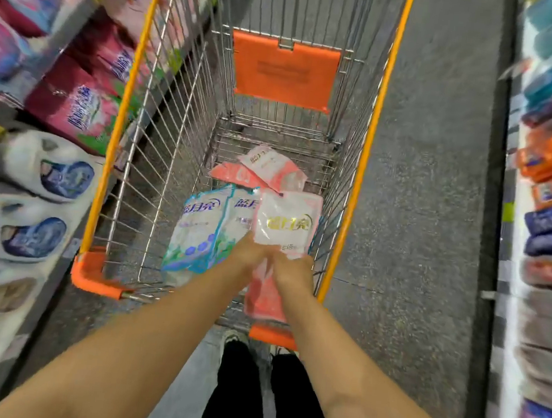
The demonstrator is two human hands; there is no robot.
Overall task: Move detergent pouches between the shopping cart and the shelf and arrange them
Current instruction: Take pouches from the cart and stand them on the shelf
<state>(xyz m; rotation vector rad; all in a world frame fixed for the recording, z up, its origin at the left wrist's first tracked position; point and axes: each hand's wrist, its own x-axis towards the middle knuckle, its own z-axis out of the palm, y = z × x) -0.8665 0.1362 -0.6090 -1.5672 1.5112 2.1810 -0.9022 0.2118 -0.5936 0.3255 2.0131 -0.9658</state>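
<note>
Hands meet low inside the shopping cart (114, 144): left hand (249, 257) and right hand (293, 272) are side by side, both pinching the near edge of the pink-white pouch (286, 223). Fingers are blurred, so the exact grip is unclear. Shelf (56, 49) sits far left, outside the cart. Blue pouches (197, 231) lean just left of the left hand. The held pouch is directly ahead of both hands, long axis pointing away from the person. A second pink pouch (263, 299) hangs between the forearms. Far pink pouches (271, 171) lie ahead on the cart floor. Left hand is nearer the shelf, so the likely move is lift, then swing left.
</note>
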